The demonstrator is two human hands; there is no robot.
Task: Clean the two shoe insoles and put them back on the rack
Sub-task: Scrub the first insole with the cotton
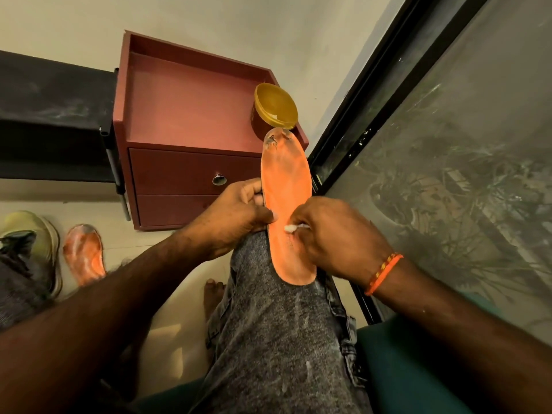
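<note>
The orange insole is lying along the person's knee, thin and bendy-looking. The left hand is pinching its edge; the right hand is pinching a cotton swab against it. The second insole is lying on the floor, well left of the knee.

Dim, warm indoor light with a yellowish cast. Brightest on the wall and the top of the red cabinet; faint sheen on the gold lid. Soft shadows only, deepest beneath the black rack and along the lower edges. Strong wide-angle bending of straight lines, notably the window frame. Murky reflections in the glass. Slight softness and smeared detail throughout.
</note>
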